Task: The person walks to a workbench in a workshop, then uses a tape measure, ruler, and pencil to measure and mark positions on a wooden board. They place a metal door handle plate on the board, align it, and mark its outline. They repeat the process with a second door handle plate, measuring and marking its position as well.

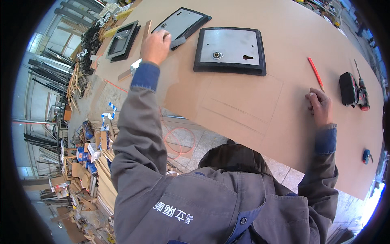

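My left hand (pixel 156 48) is closed, fingers bent, at the near left corner of a black-framed metal panel (pixel 180 23). What its fingers hold, if anything, is hidden. A small flat grey piece (pixel 178 42) shows just right of it, by the panel's near edge. Right of that lies a second black-framed metal panel (pixel 230 45), with a round lock fitting and a keyhole-shaped cutout. My right hand (pixel 319 106) rests on the brown board (pixel 239 91), fingers curled inward with nothing seen in them. A red pencil (pixel 313 70) lies just beyond it, its tip close to the knuckles.
At right are a cordless drill (pixel 361 95), a black box-like piece (pixel 347 88) and a blue tape measure (pixel 367 156). A dark frame with a handle (pixel 122 40) and a wooden strip (pixel 145 35) lie at left. Scrap boards and boxes (pixel 83 173) crowd the floor.
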Demonstrator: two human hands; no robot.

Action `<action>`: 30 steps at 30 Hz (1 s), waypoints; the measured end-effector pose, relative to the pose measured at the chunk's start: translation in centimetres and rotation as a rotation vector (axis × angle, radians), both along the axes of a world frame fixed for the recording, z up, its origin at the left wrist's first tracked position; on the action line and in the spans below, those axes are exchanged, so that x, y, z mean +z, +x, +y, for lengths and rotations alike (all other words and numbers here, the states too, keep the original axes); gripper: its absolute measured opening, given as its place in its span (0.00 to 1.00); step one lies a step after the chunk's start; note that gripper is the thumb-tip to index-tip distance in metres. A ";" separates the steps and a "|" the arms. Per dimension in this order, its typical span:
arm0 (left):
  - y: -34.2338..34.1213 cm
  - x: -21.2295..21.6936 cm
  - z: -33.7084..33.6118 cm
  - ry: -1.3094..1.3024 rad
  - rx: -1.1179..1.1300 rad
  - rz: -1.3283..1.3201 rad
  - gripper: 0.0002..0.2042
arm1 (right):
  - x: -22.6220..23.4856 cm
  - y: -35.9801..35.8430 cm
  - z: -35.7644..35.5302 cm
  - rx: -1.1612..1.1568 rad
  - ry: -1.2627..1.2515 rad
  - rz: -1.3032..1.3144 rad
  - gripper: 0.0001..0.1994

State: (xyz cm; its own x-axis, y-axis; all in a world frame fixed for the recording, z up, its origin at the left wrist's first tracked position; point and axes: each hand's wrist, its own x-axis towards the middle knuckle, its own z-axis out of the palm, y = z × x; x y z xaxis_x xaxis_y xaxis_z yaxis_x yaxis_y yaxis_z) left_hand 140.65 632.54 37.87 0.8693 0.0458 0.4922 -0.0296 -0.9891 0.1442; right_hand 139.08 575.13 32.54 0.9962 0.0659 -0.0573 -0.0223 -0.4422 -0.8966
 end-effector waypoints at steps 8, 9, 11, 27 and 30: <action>-0.4 -2.3 -7.3 -0.879 0.129 0.355 0.30 | 1.1 -0.5 1.0 0.051 -0.024 -0.016 0.18; -0.2 -1.8 -7.9 -0.952 0.109 0.438 0.27 | 1.1 -0.5 0.8 0.039 -0.011 -0.026 0.18; 0.3 -1.4 -9.2 -1.059 0.040 0.491 0.22 | 0.9 -0.8 0.3 0.007 0.014 -0.050 0.18; -9.8 8.6 -21.0 -0.115 -0.841 -0.165 0.17 | -0.3 -16.4 0.0 -0.437 0.242 -0.118 0.14; -13.0 5.8 -23.5 0.063 -0.941 0.046 0.21 | -0.6 -16.1 0.6 -0.429 0.339 -0.172 0.15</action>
